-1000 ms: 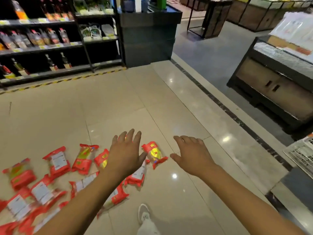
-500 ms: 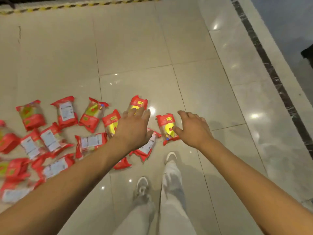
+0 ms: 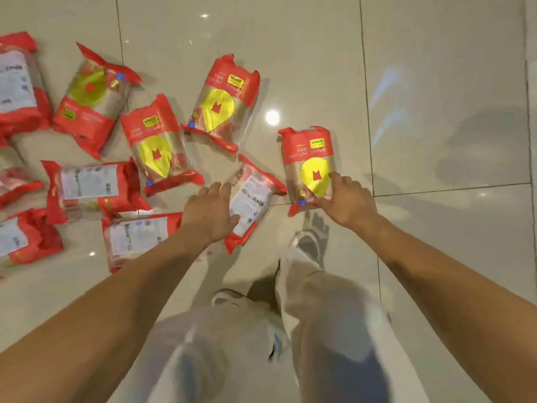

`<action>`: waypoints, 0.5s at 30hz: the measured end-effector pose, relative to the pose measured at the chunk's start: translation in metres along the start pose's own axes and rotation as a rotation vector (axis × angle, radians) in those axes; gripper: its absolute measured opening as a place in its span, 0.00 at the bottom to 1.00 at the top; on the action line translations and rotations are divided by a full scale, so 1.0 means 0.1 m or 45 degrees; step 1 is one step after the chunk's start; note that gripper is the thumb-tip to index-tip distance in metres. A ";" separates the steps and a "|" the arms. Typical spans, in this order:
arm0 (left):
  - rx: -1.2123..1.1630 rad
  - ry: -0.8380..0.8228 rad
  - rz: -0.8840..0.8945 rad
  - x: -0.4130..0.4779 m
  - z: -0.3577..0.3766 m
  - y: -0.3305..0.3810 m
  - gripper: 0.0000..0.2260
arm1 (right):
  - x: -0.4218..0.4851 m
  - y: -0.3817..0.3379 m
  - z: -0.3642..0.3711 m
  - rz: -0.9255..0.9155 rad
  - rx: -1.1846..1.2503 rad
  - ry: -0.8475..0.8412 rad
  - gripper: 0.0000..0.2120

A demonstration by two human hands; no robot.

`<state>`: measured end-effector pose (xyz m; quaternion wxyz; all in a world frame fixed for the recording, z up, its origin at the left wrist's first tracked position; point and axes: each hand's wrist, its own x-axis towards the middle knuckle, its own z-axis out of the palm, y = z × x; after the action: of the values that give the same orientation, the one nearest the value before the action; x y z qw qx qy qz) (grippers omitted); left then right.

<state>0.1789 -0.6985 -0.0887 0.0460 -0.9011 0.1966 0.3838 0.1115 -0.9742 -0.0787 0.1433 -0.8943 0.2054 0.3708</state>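
Several red packets with yellow labels lie scattered on the tiled floor (image 3: 319, 68). My right hand (image 3: 347, 203) reaches down to the rightmost packet (image 3: 308, 158), which lies face up; its fingers touch the packet's lower right corner. My left hand (image 3: 207, 215) lies with straight fingers against the left side of a face-down packet (image 3: 251, 199) with a white label, thumb resting on it. Neither packet is lifted.
More packets lie to the left: two face up (image 3: 223, 100) (image 3: 158, 146), another (image 3: 90, 97) further left, and face-down ones (image 3: 87, 184) (image 3: 133, 237). My legs and white shoes (image 3: 308, 242) stand just below the hands. Bare tiles spread to the right.
The view has tipped from the shop aisle down to the floor and closed in. Both hands have dropped onto the packets, the right one now touching the rightmost packet.
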 end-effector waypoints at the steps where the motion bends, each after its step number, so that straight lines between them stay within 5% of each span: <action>1: -0.048 -0.016 -0.025 0.18 0.18 -0.03 0.35 | 0.21 0.03 0.13 0.018 0.019 -0.014 0.32; 11: -0.718 -0.108 -0.323 1.52 1.22 -0.38 0.49 | 2.22 0.41 0.85 0.305 0.726 0.013 0.47; 15: -0.977 -0.126 -0.350 1.72 1.43 -0.49 0.38 | 2.75 0.75 1.13 0.262 0.975 -0.066 0.55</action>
<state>0.2097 -0.6746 -0.3141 -0.2332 -0.8512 -0.0854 0.4623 0.1840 -1.0654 -0.3627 0.4337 -0.7414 0.4135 0.3021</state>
